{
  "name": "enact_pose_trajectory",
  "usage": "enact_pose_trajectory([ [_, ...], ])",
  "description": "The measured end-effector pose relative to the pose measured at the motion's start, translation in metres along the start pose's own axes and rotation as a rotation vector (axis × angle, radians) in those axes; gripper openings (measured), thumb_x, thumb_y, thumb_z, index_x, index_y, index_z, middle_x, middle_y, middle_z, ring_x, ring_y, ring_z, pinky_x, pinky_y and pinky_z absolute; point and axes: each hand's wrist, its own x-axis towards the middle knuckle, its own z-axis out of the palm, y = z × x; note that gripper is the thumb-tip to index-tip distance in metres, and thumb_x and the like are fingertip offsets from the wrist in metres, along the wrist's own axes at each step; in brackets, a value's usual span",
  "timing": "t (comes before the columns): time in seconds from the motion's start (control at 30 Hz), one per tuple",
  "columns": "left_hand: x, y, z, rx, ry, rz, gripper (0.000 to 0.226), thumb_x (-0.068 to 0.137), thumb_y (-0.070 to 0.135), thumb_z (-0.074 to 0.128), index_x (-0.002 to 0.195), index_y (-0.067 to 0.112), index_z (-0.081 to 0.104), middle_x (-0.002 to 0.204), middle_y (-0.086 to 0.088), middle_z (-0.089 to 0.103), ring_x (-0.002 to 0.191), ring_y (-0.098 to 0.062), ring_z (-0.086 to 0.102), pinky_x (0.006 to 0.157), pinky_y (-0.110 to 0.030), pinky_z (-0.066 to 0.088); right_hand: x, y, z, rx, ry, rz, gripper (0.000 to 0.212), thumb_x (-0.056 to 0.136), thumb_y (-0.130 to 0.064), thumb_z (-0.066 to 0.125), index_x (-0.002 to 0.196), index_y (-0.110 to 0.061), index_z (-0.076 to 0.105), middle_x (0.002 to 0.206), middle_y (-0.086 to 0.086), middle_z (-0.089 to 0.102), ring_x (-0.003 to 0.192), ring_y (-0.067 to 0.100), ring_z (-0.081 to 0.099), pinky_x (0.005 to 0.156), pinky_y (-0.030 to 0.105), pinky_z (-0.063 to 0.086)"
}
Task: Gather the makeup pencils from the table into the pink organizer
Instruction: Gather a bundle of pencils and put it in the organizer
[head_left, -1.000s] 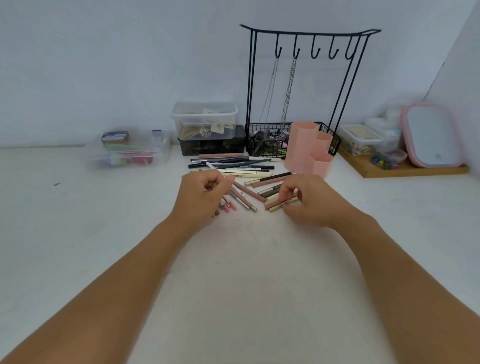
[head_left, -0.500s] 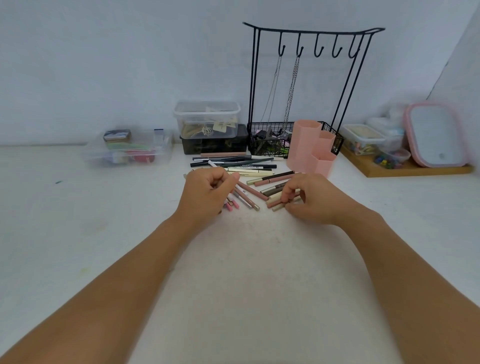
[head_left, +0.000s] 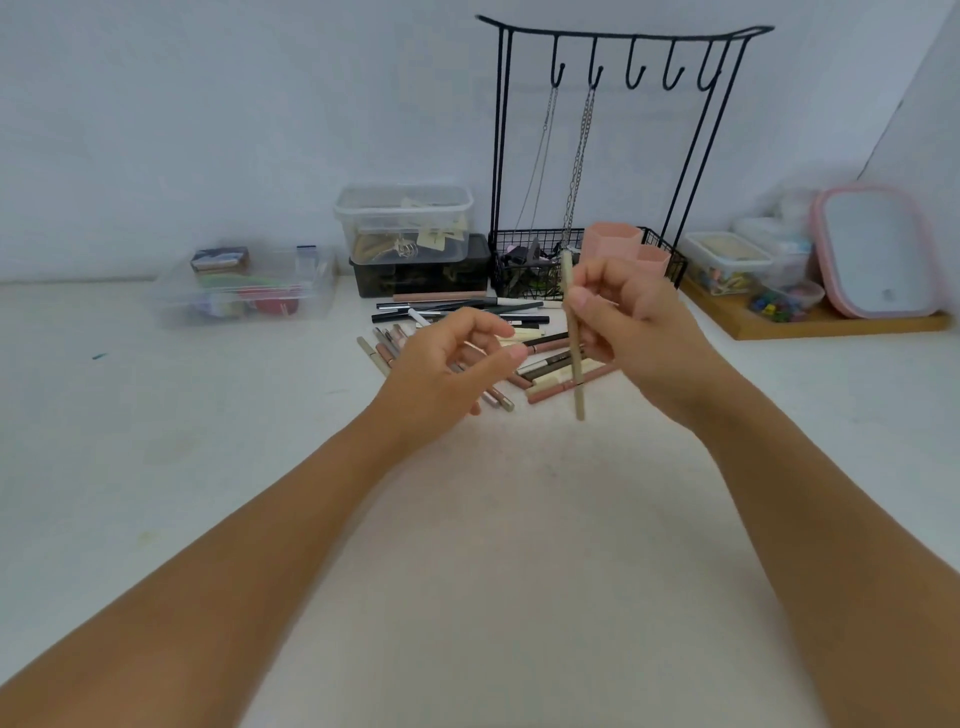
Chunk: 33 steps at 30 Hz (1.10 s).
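Observation:
Several makeup pencils (head_left: 457, 312) lie in a loose pile on the white table (head_left: 493, 519), straight ahead. My right hand (head_left: 644, 332) pinches one beige pencil (head_left: 573, 332), lifted nearly upright above the pile's right side. My left hand (head_left: 441, 369) hovers over the pile's left part with loosely curled fingers; pencils on the table show through the gap between thumb and fingers, and I see nothing gripped. The pink organizer (head_left: 610, 240) stands just behind my right hand, which partly hides it.
A black wire jewelry stand (head_left: 623, 39) with a basket and hanging chains rises behind the organizer. Stacked clear and dark boxes (head_left: 405, 208) sit to its left, a clear bin (head_left: 244, 291) farther left. At the right, a wooden tray (head_left: 810, 326) holds small containers and a pink mirror (head_left: 878, 249).
My right hand has lifted off the table with the beige pencil, now upright. My left hand has risen a little and loosened its fingers over the pile.

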Motion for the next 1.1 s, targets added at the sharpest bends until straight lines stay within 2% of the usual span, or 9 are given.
enact_pose_trajectory([
  [0.17,-0.003,0.005,0.016,-0.109,-0.158,-0.028,0.029,0.094,0.03,0.068,0.118,0.014,0.065,0.091,-0.005,0.073,0.084,-0.019,0.072,0.07,-0.037,0.061,-0.001,-0.002,0.021,0.487,-0.055,0.107,0.009,0.105,-0.005,0.045,0.103,-0.003,0.054,0.067,0.001,0.053,0.059,0.011,0.048,0.054,0.021,0.045],
  [0.27,-0.005,0.006,0.016,-0.094,-0.151,-0.03,0.018,0.106,0.02,0.052,0.11,0.009,0.066,0.068,-0.002,0.063,0.06,-0.016,0.063,0.055,-0.031,0.055,0.0,0.003,0.028,0.551,-0.031,0.146,0.007,0.104,-0.005,0.047,0.101,-0.003,0.054,0.069,0.007,0.052,0.06,0.013,0.051,0.059,0.022,0.052],
  [0.33,-0.005,0.005,0.016,-0.081,-0.119,-0.066,0.025,0.109,0.021,0.044,0.101,0.013,0.066,0.06,0.003,0.049,0.046,-0.01,0.045,0.043,-0.023,0.039,0.002,0.007,0.029,0.532,0.013,0.187,0.004,0.101,-0.005,0.053,0.102,-0.003,0.057,0.074,0.009,0.057,0.061,0.013,0.055,0.059,0.022,0.054],
  [0.4,-0.003,0.006,0.014,-0.107,-0.081,-0.126,0.032,0.11,0.022,0.039,0.093,0.015,0.065,0.056,0.008,0.038,0.043,-0.007,0.03,0.04,-0.02,0.026,0.004,0.012,0.023,0.382,0.048,0.223,0.008,0.096,-0.009,0.064,0.104,-0.005,0.065,0.083,0.007,0.066,0.065,0.011,0.061,0.056,0.02,0.052],
  [0.5,0.001,0.01,0.01,-0.191,-0.008,-0.225,0.04,0.11,0.028,0.038,0.078,0.021,0.062,0.051,0.012,0.034,0.042,-0.007,0.023,0.038,-0.02,0.021,0.006,0.019,-0.004,-0.306,0.031,0.158,0.006,0.086,-0.017,0.079,0.089,-0.02,0.074,0.083,-0.008,0.071,0.064,-0.006,0.061,0.057,0.008,0.046],
  [0.6,0.004,0.012,0.005,-0.31,0.048,-0.33,0.043,0.108,0.038,0.042,0.069,0.023,0.053,0.051,0.009,0.033,0.042,-0.009,0.022,0.037,-0.019,0.02,0.004,0.026,-0.024,-0.808,-0.14,0.139,0.015,0.08,-0.016,0.084,0.077,-0.027,0.073,0.081,-0.015,0.065,0.068,0.0,0.058,0.056,0.007,0.038],
  [0.73,0.005,0.013,0.001,-0.4,0.098,-0.405,0.046,0.106,0.046,0.043,0.067,0.023,0.047,0.053,0.007,0.029,0.043,-0.009,0.02,0.039,-0.021,0.017,0.001,0.033,-0.025,-0.881,-0.207,0.153,0.016,0.081,-0.015,0.082,0.083,-0.027,0.072,0.085,-0.019,0.059,0.068,-0.003,0.05,0.055,0.007,0.037],
  [0.87,0.006,0.015,-0.002,-0.45,0.125,-0.432,0.048,0.105,0.049,0.043,0.066,0.022,0.047,0.052,0.007,0.028,0.042,-0.009,0.02,0.036,-0.019,0.019,0.002,0.036,-0.024,-0.851,-0.208,0.122,0.015,0.083,-0.01,0.079,0.091,-0.02,0.072,0.09,-0.008,0.065,0.067,-0.007,0.053,0.06,0.0,0.037],
  [1.1,0.004,0.016,-0.001,-0.5,0.11,-0.438,0.045,0.106,0.049,0.04,0.076,0.018,0.055,0.055,0.004,0.029,0.044,-0.01,0.019,0.039,-0.023,0.016,0.005,0.039,-0.023,-0.857,-0.256,0.147,0.015,0.088,-0.011,0.074,0.091,-0.025,0.07,0.085,-0.003,0.062,0.069,0.005,0.049,0.058,0.015,0.034],
])
